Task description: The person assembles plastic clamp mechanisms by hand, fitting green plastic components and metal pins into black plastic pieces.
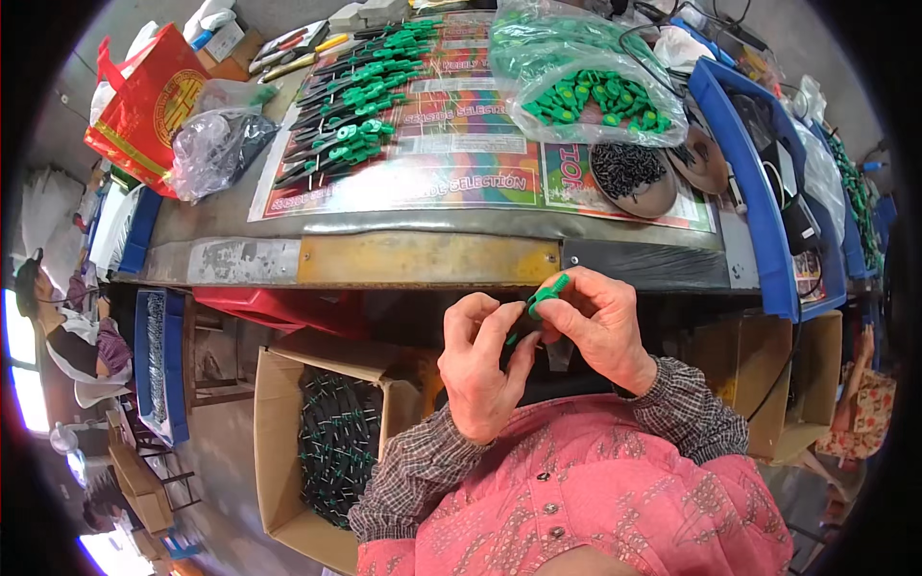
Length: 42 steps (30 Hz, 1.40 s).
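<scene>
Just in front of the table's edge, my two hands meet at chest height. My right hand [603, 324] pinches a small green plastic piece [547, 296] between thumb and fingers. My left hand [480, 363] is closed close beside it, its fingertips almost touching that piece. Something dark with a bit of green shows between the left fingers, mostly hidden. Beyond them on the table, rows of black and green plastic parts [360, 106] lie on printed sheets [461, 178]. Loose green pieces [595, 98] fill a clear plastic bag [538, 43].
Small black parts fill a round dish [653, 200] at the table's right. A blue bin [783, 259] stands beyond it. Left are a red bag [125, 134] and a clear bag [206, 154]. Below, a cardboard box [279, 470] holds black and green parts; a red stool [259, 302] sits under the table.
</scene>
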### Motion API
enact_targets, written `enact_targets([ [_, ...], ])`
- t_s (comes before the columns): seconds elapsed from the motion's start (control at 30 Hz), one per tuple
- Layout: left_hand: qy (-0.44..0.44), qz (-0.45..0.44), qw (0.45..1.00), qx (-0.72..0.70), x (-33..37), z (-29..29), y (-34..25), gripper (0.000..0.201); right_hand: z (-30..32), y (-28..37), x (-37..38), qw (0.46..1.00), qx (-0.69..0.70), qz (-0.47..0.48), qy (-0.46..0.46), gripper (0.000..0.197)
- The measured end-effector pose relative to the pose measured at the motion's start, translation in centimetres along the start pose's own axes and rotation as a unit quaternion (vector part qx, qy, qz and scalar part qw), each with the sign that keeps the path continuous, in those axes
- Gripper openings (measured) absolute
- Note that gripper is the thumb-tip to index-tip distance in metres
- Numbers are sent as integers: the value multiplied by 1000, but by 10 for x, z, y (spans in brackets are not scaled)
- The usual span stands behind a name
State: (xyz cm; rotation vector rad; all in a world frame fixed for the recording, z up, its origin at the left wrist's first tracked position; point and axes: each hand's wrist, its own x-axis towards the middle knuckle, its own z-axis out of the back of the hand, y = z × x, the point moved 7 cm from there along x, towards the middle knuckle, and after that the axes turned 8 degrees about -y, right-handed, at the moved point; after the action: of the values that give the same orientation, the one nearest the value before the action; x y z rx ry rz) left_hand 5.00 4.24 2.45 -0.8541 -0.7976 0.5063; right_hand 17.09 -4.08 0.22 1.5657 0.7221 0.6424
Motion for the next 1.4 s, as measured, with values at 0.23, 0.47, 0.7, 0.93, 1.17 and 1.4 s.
enact_targets([
  [0.23,-73,-98,984,129,54,40,-1,37,1,19,21,1000,17,12,-11,13],
  [0.47,-120,-172,936,282,165,90,38,27,18,20,36,998,-32,46,-21,11],
  [0.7,-122,-210,898,368,261,105,99,26,15,23,37,993,-82,86,-15,9],
  [0.93,-50,-186,894,404,313,79,130,26,17,20,37,990,-97,98,-23,7],
  [1.17,5,-173,897,407,325,60,145,26,18,23,39,983,-119,136,-21,8],
  [1.4,-22,-209,899,384,314,64,143,26,18,22,37,986,-105,123,-23,8],
])
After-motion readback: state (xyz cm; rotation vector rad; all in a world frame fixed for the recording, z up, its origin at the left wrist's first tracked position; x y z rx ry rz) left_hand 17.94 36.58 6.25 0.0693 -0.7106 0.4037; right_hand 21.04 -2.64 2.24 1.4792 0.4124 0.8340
